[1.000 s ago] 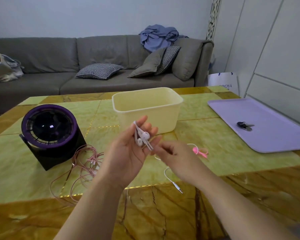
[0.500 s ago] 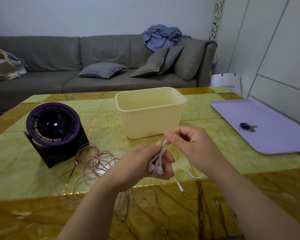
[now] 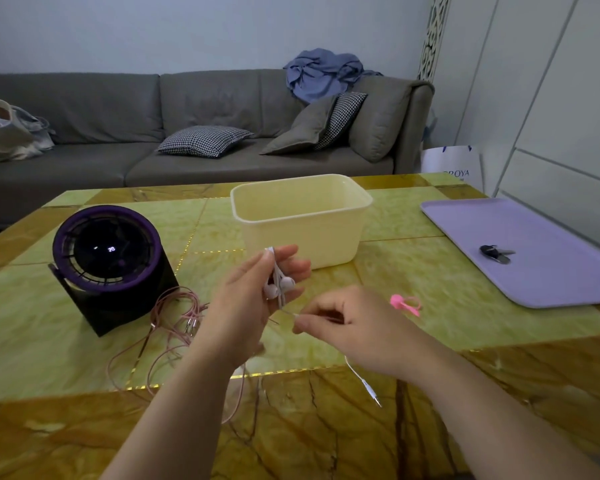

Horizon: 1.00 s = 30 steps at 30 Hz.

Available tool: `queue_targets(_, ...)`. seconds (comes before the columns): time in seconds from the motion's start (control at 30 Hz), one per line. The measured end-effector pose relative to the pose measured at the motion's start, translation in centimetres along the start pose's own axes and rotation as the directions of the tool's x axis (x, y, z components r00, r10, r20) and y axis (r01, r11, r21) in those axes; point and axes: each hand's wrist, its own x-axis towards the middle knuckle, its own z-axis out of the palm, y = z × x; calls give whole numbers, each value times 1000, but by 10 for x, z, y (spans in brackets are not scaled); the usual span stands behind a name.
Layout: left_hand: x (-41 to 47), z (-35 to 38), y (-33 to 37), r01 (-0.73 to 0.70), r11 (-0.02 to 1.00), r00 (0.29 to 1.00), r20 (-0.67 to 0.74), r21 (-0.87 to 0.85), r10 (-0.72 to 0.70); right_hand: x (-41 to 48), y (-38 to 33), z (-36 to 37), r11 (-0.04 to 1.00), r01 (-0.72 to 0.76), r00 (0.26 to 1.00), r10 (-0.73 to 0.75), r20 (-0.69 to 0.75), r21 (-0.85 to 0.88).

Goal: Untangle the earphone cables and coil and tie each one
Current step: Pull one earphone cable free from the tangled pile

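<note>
Both forearms reach in from below, close together. Left hand [image 3: 253, 299] is up, palm turned inward, thumb and fingers pinching the earbuds [image 3: 282, 284]. Right hand [image 3: 354, 327] sits lower, just beside it, fingers curled, thumb and forefinger pinching the cable [image 3: 289, 312].

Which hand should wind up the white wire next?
Probably the right hand: it pinches the white cable just below the earbuds, and the rest hangs loose under it. The left hand is busy holding the earbuds.
</note>
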Motion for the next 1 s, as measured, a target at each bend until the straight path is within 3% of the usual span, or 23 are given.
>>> queue_targets(0.1, -7, -1, 0, 16, 957, 991, 121, 288, -53, -3, -7, -15, 994, 64, 991, -53, -121, 86)
queue_targets(0.2, -17, 6, 3, 128, 929, 925, 296, 347, -238, -1, -2, -21, 981, 104, 953, -50, -298, 165)
queue_targets(0.3, -20, 12, 8, 276, 947, 829, 458, 165, -321, 4, 7, -20, 962, 52, 938, 45, -345, 267)
queue_targets(0.37, -18, 14, 12, 334, 942, 818, 510, -42, -268, 9, 15, -15, 926, 5, 935, 130, -331, 377)
queue_targets(0.47, -15, 15, 13, 308, 889, 898, 412, -339, -154, 12, 21, -4, 926, -41, 954, 147, -260, 375)
queue_targets(0.57, -6, 12, 10, 174, 881, 976, 197, -439, -94, 6, 15, 5, 993, -24, 993, 37, -116, 114)
queue_targets(0.7, -2, 5, 3, 40, 985, 998, 61, -170, -30, -2, 3, -1, 998, -44, 999, 44, 16, -35)
queue_targets(0.77, -7, 4, 3, 55, 998, 995, 76, 27, -57, -6, -4, -10, 999, -25, 1000, 25, 7, -45)
queue_targets(0.87, -13, 4, -2, 68, 935, 968, 205, 348, -146, -6, -6, -23, 998, 47, 994, -44, -102, 28)
queue_targets(0.93, -16, 6, -3, 86, 919, 924, 315, 384, -218, -6, -3, -28, 996, 65, 979, -51, -196, 66)
queue_targets(1.0, -17, 8, -3, 198, 941, 860, 413, 274, -301, -4, 3, -29, 993, 67, 961, -39, -273, 95)
